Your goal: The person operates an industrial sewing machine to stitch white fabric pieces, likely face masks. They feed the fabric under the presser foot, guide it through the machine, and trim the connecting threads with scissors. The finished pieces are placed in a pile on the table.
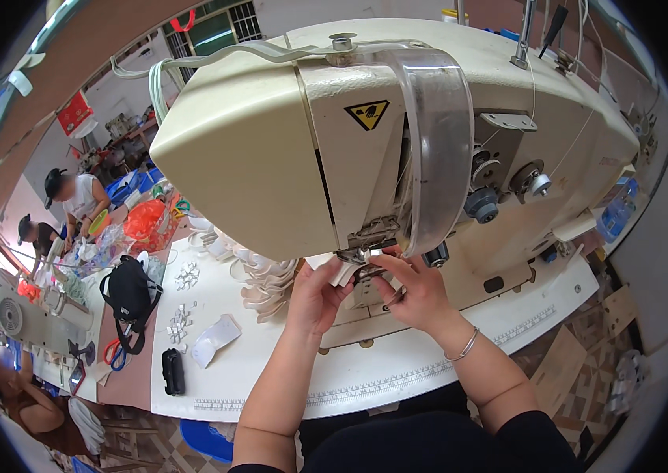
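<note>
We see the left hand (320, 293) pinching a small cream-white piece of soft material (344, 273) between thumb and fingers. The piece sits at the metal needle and presser-foot area (363, 254), under the far end of the forearms. The right hand (419, 296) is just to the right, its fingers bent and index finger reaching to the same metal parts; we cannot tell whether it pinches the piece too. A thin silver bangle (462, 345) circles the right wrist.

Above both hands we have a large cream-coloured sewing machine (231, 150) with a curved clear plastic guard (440, 158). It stands on a white worktable (220, 384), which has a ruler strip (397, 382) along its near edge.

Left of the left hand lies a heap of curved cream-white pieces (264, 277). Further left we find scattered small white bits (180, 319), a pale flat sheet (216, 339) and, nearer, a black oblong case (172, 371). Beyond these, a black strapped bag (129, 293) rests on the left, and two people work at the far left.
</note>
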A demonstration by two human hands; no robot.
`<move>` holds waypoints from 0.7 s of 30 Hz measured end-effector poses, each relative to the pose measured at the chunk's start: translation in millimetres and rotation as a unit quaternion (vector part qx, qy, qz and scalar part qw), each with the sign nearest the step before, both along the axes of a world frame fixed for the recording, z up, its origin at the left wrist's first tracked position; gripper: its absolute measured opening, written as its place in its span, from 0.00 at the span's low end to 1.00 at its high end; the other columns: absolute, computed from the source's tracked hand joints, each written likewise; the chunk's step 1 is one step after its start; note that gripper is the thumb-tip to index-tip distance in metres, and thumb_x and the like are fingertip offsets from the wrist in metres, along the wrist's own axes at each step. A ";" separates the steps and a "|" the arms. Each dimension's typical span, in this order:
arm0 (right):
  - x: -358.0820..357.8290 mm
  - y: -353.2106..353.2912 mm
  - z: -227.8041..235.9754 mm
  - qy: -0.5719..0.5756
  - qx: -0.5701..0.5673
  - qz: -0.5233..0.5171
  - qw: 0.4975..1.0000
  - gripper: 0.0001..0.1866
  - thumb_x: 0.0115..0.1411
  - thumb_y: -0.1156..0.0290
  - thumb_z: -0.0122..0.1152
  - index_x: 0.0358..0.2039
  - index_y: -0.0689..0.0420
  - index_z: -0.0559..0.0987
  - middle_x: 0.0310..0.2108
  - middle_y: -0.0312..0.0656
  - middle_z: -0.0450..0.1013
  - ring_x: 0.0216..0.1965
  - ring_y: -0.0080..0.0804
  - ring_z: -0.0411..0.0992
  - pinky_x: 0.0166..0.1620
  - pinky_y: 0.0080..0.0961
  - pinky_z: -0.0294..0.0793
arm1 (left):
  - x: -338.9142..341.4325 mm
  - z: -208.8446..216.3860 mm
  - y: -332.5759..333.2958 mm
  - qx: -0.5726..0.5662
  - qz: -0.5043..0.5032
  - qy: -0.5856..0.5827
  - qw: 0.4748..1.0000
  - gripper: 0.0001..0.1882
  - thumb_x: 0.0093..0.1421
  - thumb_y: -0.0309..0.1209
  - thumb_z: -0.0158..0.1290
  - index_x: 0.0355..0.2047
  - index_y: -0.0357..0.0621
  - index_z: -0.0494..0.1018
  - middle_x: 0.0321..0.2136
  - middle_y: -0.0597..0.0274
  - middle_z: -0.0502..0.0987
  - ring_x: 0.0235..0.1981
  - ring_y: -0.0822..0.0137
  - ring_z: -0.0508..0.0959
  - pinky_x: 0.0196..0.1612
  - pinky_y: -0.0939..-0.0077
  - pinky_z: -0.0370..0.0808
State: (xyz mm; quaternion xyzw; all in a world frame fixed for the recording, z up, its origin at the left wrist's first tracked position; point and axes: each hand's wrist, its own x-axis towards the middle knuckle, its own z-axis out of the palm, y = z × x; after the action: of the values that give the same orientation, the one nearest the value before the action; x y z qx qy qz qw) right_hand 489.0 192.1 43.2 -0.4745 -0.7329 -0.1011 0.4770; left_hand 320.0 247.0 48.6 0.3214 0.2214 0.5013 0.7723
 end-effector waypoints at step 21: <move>-7.2 -8.2 5.6 0.269 0.088 -0.024 0.959 0.17 0.43 0.82 0.60 0.35 0.59 0.70 0.29 0.41 0.65 0.24 0.31 0.66 0.25 0.24 0.67 | 3.5 -26.6 -44.2 -0.098 0.006 -0.106 0.989 0.14 0.57 0.26 0.50 0.44 0.42 0.65 0.37 0.62 0.72 0.34 0.70 0.75 0.36 0.78 0.77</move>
State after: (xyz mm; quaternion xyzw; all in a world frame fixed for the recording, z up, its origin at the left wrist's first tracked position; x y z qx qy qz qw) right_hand 481.8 184.0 48.8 -0.4578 -0.5540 -0.0456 0.6938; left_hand 323.5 202.7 22.0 0.1877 0.1886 0.5126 0.8164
